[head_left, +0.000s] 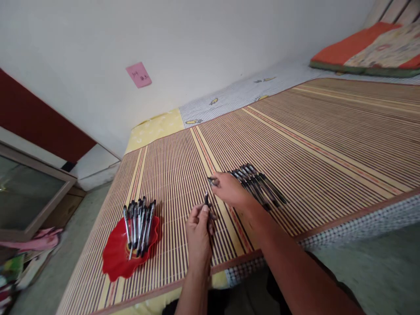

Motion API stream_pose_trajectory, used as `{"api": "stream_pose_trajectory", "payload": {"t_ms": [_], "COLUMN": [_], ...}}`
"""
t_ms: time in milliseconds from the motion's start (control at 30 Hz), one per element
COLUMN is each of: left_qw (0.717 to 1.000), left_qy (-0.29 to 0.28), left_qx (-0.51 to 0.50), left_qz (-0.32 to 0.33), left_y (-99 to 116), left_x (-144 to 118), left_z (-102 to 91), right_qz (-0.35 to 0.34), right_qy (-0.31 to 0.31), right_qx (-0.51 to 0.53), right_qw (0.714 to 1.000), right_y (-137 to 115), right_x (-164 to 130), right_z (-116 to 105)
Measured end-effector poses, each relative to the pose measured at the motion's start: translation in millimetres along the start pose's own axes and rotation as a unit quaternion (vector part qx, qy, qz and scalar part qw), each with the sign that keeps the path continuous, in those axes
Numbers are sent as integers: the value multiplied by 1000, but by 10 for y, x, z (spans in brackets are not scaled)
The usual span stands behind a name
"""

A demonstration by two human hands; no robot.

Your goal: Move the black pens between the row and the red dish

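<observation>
My left hand [200, 218] is closed around a pen [206, 199], which stands upright with its narrow bare tip pointing up. Just above and to the right, my right hand [225, 186] pinches a small dark piece that looks like a pen cap [211, 179], apart from the tip. To the right of that hand lies a row of black pens [259, 186] side by side, partly hidden by my right hand and forearm. On the left, a red scalloped plate [113, 253] holds a bunch of clear pens with black caps [139, 223].
A striped bamboo mat [173, 175] covers the bed, its front edge close to me. An orange and floral pillow [367, 48] lies at the far right. A pink note [139, 75] is stuck to the wall. A glass-fronted cabinet [29, 192] stands at left.
</observation>
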State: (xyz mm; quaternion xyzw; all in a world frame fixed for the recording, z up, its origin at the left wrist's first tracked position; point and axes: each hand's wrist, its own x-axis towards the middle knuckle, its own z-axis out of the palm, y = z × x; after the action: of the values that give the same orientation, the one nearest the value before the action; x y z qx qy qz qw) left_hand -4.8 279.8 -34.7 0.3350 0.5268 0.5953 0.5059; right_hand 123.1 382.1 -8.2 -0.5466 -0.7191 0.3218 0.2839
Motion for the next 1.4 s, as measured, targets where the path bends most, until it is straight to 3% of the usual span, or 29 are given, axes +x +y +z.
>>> {"api": "stream_pose_trajectory", "payload": {"t_ms": [133,300,500,733,1067,1400], "left_qw": [1000,1000,1000,999,997,993], "left_qy": [0,2,4,-13,-20,-14], "left_qx": [-9,-11,-13,-45,-76,-114], "left_qz": [-7,-8,-10,-8,11,28], "left_y": [-28,-25,-28,-9,29,22], "left_x": [12,8,1,-22,-16,-55], "left_z": [-14,-4,-11,1,30,33], "right_qz": [-20,-18,-44,-66,-76,-80], "right_qy": [38,14,-60,-92,-167,-164], "right_qx": [312,455,453,417,396,372], "right_qw": [949,890,888,902,900,910], "right_y": [-3,-37,-124,-134,-58,-63], "right_x": [51,5,-71,-92,-73,-68], "right_z": [-60,-130,-192,-213,-130,-30]}}
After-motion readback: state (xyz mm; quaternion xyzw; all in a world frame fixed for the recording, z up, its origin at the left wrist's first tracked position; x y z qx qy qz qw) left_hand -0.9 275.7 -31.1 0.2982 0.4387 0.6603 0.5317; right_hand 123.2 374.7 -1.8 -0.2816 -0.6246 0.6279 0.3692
